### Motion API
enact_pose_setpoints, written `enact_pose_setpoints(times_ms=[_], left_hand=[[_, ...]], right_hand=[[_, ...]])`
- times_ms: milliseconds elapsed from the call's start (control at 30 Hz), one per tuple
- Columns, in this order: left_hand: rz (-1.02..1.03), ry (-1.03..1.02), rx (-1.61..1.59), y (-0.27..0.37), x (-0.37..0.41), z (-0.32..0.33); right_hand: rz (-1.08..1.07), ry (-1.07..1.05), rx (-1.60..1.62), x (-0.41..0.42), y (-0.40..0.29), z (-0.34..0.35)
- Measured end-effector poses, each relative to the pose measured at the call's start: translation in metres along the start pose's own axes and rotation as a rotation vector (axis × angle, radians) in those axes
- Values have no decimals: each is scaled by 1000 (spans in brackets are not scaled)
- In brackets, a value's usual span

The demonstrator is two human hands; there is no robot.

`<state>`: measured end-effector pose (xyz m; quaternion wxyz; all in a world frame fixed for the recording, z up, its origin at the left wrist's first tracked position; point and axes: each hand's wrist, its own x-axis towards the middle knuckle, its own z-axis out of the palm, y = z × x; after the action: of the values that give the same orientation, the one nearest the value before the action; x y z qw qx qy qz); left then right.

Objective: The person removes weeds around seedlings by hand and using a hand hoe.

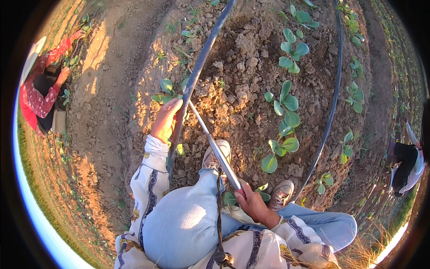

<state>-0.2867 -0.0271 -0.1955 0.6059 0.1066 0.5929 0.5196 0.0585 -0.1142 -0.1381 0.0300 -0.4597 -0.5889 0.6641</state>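
Note:
My left hand point(165, 121) holds a black irrigation hose point(198, 69), thumb along its near side and the other fingers partly hidden. In my right hand point(254, 203) is the reddish handle end of a long metal-shafted hand tool point(220, 154). Its thinner shaft points up and left and passes behind the hose, so the working end is mostly hidden. Just left of the hose, by my left fingertips, grows a small broad-leaved seedling point(166, 87). Loose, cloddy soil point(235, 97) lies to the right of the shaft.
A row of cabbage-like seedlings point(285, 104) runs along the bed at right, with a second black hose point(331, 111) beyond it. My shoes point(216, 154) rest on the soil. One person point(42, 90) crouches at far left, another point(406, 164) bends at far right.

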Motion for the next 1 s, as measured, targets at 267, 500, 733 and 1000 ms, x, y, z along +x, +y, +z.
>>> enact_pose_setpoints(times_ms=[267,500,733,1000], left_hand=[[52,23,180,-18,-2,7],[38,43,236,-16,1,8],[68,150,334,-36,16,1],[461,378,1137,-54,25,3]], right_hand=[[127,-59,58,-35,4,-11],[357,-88,729,-30,-26,-26],[287,-13,790,-1,-55,-51],[274,203,615,-50,-91,-118]])
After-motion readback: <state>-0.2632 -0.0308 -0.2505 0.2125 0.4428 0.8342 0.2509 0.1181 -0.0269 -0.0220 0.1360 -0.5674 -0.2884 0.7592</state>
